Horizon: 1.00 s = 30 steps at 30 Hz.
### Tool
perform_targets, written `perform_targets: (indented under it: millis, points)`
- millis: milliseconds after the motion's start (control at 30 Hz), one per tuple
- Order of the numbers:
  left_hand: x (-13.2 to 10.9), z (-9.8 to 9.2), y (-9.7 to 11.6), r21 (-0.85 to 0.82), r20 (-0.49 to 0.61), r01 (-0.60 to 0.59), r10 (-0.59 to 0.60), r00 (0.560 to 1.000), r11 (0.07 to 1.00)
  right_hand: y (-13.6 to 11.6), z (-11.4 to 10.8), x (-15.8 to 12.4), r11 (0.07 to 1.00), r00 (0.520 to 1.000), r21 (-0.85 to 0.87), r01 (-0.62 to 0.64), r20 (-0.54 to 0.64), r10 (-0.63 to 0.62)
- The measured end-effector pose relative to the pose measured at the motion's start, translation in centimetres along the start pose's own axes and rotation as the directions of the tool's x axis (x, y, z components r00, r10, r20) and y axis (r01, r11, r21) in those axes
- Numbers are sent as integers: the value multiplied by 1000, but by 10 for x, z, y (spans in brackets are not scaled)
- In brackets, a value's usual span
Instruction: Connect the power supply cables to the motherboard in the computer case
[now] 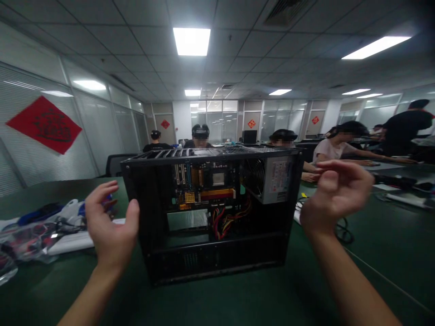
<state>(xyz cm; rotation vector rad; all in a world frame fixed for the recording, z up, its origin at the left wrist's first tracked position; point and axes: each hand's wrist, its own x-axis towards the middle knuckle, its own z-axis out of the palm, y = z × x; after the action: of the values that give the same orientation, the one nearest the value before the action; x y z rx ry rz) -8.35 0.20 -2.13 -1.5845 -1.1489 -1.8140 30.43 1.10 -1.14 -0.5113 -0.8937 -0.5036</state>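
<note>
A black computer case (217, 256) stands on the green table with its open side facing me. Inside it I see a motherboard (207, 170), a bundle of coloured cables (220, 222) and a silver power supply (276, 181) at the upper right. My left hand (110, 217) is beside the case's left edge, thumb and fingers apart, with nothing in it. Off the right edge, my right hand (340, 194) is raised with loosely bent fingers and no visible object. Whether the left thumb touches the case is hard to tell.
Plastic bags and tools (34, 235) lie on the table (238, 303) at the left. Black cables (344, 231) and other items lie to the right. Several people sit across the table, one person (343, 145) at the right. A chair (117, 164) stands behind the left side.
</note>
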Motion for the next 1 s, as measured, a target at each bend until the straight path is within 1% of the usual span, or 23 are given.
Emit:
perform_targets:
  millis: [33, 67, 100, 133, 167, 200, 233, 267, 300, 367, 433, 467, 500, 533, 600, 667, 733, 800, 867, 933, 1000]
  points:
    - [0, 0, -4, -69, 73, 157, -152, 986, 985, 16, -9, -12, 996, 991, -32, -88, 95, 91]
    - [-2, 2, -8, -99, 183, 275, -254, 950, 957, 31, -19, -25, 978, 951, -96, -187, 231, 204]
    - [-8, 5, -11, -84, 282, 356, -321, 904, 931, 44, -29, -39, 951, 886, -188, -245, 354, 298]
    - [-15, 8, -14, -40, 345, 411, -374, 861, 911, 54, -39, -52, 920, 815, -286, -268, 441, 375]
    - [-22, 12, -15, 1, 364, 453, -422, 831, 892, 61, -47, -63, 883, 757, -353, -308, 471, 452]
    - [-29, 16, -16, 27, 355, 492, -468, 809, 870, 66, -53, -71, 844, 703, -394, -363, 479, 526]
    - [-35, 18, -15, 48, 334, 527, -510, 792, 849, 68, -57, -76, 808, 660, -417, -417, 472, 584]
    - [-40, 20, -14, 72, 310, 554, -547, 778, 829, 69, -59, -78, 775, 629, -423, -470, 456, 630]
    - [-42, 21, -12, 105, 297, 571, -573, 764, 814, 68, -60, -79, 748, 604, -421, -513, 442, 663]
    - [-42, 21, -7, 185, 294, 570, -599, 745, 800, 67, -57, -76, 716, 573, -416, -561, 429, 698]
    - [-39, 19, -3, 220, 285, 564, -605, 743, 796, 67, -55, -73, 690, 539, -418, -592, 431, 723]
    - [-38, 18, -1, 221, 281, 558, -600, 749, 800, 66, -54, -71, 679, 526, -423, -600, 431, 734]
    - [-37, 18, 0, 220, 277, 545, -588, 760, 809, 66, -54, -71, 677, 525, -434, -594, 428, 736]
    - [-37, 17, 1, 222, 274, 522, -567, 777, 823, 65, -54, -71, 685, 541, -448, -574, 421, 728]
    - [-38, 17, 0, 221, 270, 466, -513, 815, 857, 64, -55, -71, 720, 601, -474, -506, 405, 689]
    - [-40, 19, -3, 208, 268, 424, -468, 842, 882, 62, -55, -72, 757, 661, -484, -438, 397, 637]
    - [-42, 20, -6, 200, 259, 403, -445, 857, 893, 59, -54, -72, 779, 691, -481, -402, 399, 603]
    - [-42, 21, -10, 203, 249, 388, -430, 868, 899, 55, -52, -72, 790, 703, -474, -388, 403, 586]
    - [-35, 17, -13, 200, 232, 369, -409, 882, 908, 48, -50, -74, 790, 703, -467, -398, 399, 589]
    - [-23, 9, -15, 209, 209, 321, -363, 908, 924, 37, -46, -77, 786, 697, -449, -426, 392, 601]
    - [-4, -5, -17, 253, 176, 242, -291, 941, 937, 21, -39, -82, 781, 687, -418, -465, 386, 616]
